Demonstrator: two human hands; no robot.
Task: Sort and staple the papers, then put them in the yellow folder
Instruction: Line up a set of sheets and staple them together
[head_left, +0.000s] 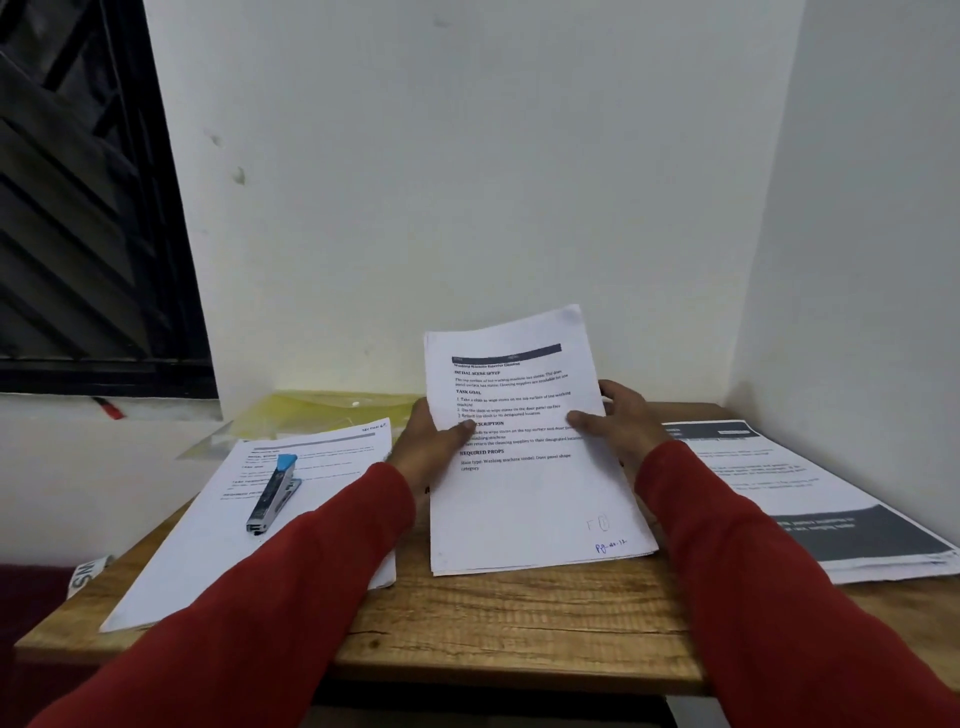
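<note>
wood-grain desk (498, 618) carries it all, pushed into a corner of plain pale walls, with a dark window off to the left. three lots of paper sit on it: a pile with a dark banner (810, 499) far right, a flat left pile (249, 525), and the middle stack (524, 457), raised at its far end while its near edge rests on the desk. the yellow folder (332, 410) lies at the back near the wall, partly under the left pile. the blue stapler (275, 493) rests on top of that left pile, untouched.

left hand (431, 441) and right hand (618, 421), in red sleeves, each grip a side of the middle stack, fingers curled behind, thumbs on the front.

sheets look loosely squared; if either grip slackens they could fan or slide out of order, and a careless reach for the stapler might drag the left pile off the desk's near edge.
</note>
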